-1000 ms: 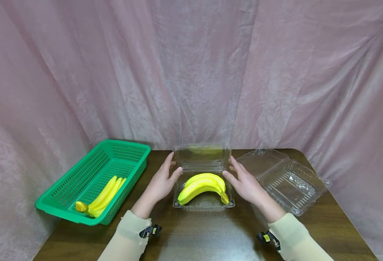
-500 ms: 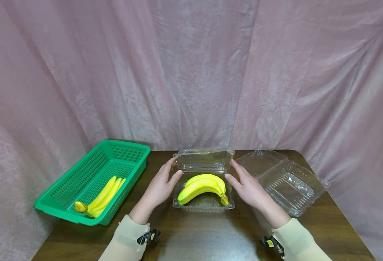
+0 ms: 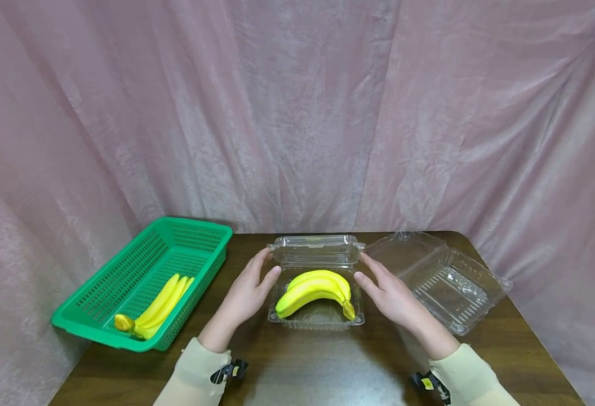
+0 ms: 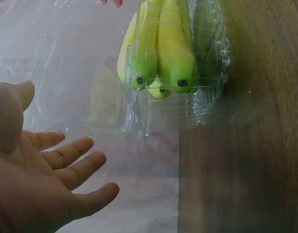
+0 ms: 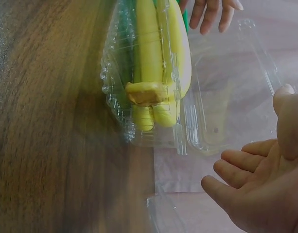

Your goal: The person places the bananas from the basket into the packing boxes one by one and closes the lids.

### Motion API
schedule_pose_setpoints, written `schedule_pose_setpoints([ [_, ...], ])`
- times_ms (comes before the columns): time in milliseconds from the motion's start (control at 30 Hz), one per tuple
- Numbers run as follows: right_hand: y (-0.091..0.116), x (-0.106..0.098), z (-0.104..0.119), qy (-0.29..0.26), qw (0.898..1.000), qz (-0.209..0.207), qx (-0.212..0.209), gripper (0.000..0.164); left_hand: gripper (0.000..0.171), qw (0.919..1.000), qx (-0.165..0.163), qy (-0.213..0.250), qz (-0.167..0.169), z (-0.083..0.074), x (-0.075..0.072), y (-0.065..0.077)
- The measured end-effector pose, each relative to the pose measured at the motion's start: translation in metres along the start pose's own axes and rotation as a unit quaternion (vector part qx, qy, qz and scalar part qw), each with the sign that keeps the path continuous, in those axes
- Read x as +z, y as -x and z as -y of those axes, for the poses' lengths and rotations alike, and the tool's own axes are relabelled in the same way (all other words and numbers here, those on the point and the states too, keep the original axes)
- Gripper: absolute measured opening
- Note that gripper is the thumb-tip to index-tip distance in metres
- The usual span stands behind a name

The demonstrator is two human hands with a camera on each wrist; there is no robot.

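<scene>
A clear plastic clamshell box (image 3: 318, 325) stands on the table with a bunch of bananas (image 3: 311, 288) in its base. Its hinged lid (image 3: 318, 256) is raised at the back and leans forward over the hinge. On the lid's left side, my left hand (image 3: 247, 293) has its fingertips right at the corner, thumb apart. My right hand (image 3: 395, 296) mirrors it at the right corner, fingers extended. In the left wrist view the banana tips (image 4: 178, 73) show through the box wall. Through the wall in the right wrist view appears the brown stem end (image 5: 146, 93).
To the left stands a green basket (image 3: 196, 282) with another banana bunch (image 3: 158, 307) in it. A second clear clamshell box (image 3: 454, 287) lies opened out at the right. Behind the wooden table (image 3: 323, 366) hangs a pink curtain (image 3: 318, 113).
The lid has tipped forward, toward me, from its more upright stance. Both hands have moved slightly with it, staying at its sides. The bananas and basket have stayed put.
</scene>
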State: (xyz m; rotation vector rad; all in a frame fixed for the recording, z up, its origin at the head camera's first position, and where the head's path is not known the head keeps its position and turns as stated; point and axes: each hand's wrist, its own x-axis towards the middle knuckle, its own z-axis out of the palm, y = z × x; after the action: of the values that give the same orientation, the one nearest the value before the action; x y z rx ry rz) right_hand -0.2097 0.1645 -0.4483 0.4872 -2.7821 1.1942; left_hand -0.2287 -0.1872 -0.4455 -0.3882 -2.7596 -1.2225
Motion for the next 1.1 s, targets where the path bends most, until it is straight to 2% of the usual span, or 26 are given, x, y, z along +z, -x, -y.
schedule_pose_setpoints([
  [400,0.0061,-0.0023,0.0015,-0.026,0.999,0.013,0.017,0.071,0.079,0.9998,0.004,-0.016,0.014,-0.0033,0.0006,0.0033],
  [767,0.0071,-0.0011,0.0021,-0.021,0.999,0.018,0.026,0.069,0.073,0.9991,-0.014,-0.038,0.010,-0.0048,0.0012,0.0065],
  [967,0.0053,-0.0001,-0.0002,-0.032,0.999,0.017,0.029,0.065,0.068,0.9992,-0.013,-0.036,0.010,-0.0056,0.0013,0.0053],
  [1100,0.0029,0.0016,-0.0021,-0.044,0.999,0.019,0.020,0.063,0.071,0.9991,-0.015,-0.037,0.013,-0.0044,0.0014,0.0043],
])
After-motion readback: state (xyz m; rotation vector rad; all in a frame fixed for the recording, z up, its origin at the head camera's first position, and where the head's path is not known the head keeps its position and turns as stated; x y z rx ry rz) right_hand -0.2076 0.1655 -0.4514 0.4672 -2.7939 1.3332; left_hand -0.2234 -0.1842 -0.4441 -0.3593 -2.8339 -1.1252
